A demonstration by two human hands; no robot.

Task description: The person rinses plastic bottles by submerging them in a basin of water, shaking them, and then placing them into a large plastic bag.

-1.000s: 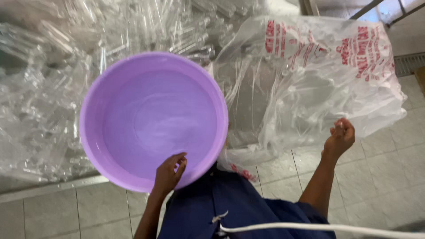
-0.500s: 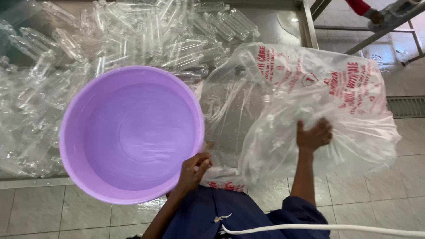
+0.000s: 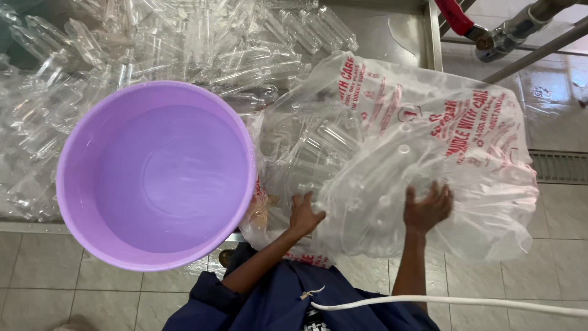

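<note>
View from above the worker. A large clear plastic bag (image 3: 398,159), printed with red lettering along its upper and right-hand faces, bulges with clear plastic bottles and lies half over the edge of a metal trough (image 3: 392,30), its lower part hanging above the tiled floor (image 3: 551,276). The left hand (image 3: 304,214) lies flat on the bag's lower left side, fingers loosely spread against the film. The right hand (image 3: 427,208) presses the lower middle of the bag, fingers splayed and slightly curled into the plastic; neither hand pinches a fold. Just left of the bag, touching its side, sits a round lilac basin (image 3: 156,175), its rim over the trough's front edge, empty inside but for a wet sheen. Loose clear bottles (image 3: 184,43) fill the trough behind and around the basin. At top right, a red-handled valve (image 3: 459,18) joins grey pipework. A white cable (image 3: 453,301) crosses the worker's dark blue garment (image 3: 275,300).
</note>
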